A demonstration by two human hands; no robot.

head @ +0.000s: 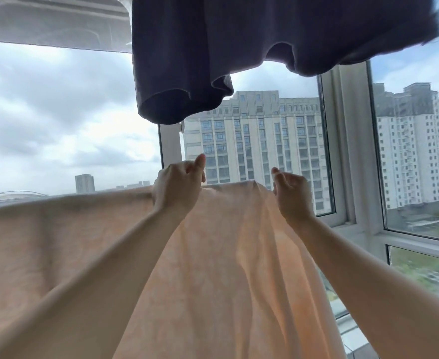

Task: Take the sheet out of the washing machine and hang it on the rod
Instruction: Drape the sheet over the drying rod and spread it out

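Your fingers are curling at the top edge of the peach sheet, both hands raised side by side with a short gap between them. On your left hand the fingers are folding down over the sheet's upper fold while the thumb is sticking up above it; the fabric is passing under those fingers and stretching away to their left in a long, nearly level line. On your right hand the fingers are bunching inward with the thumb tip raised, right at the sheet's right corner, though whether they are actually pinching cloth cannot be told from this angle. Below both sets of fingers the sheet is falling in soft vertical folds, draping down between your forearms. The rod itself is hiding under the fold. Above your fingers a dark garment is hanging, and beyond them the window frame is showing apartment blocks.
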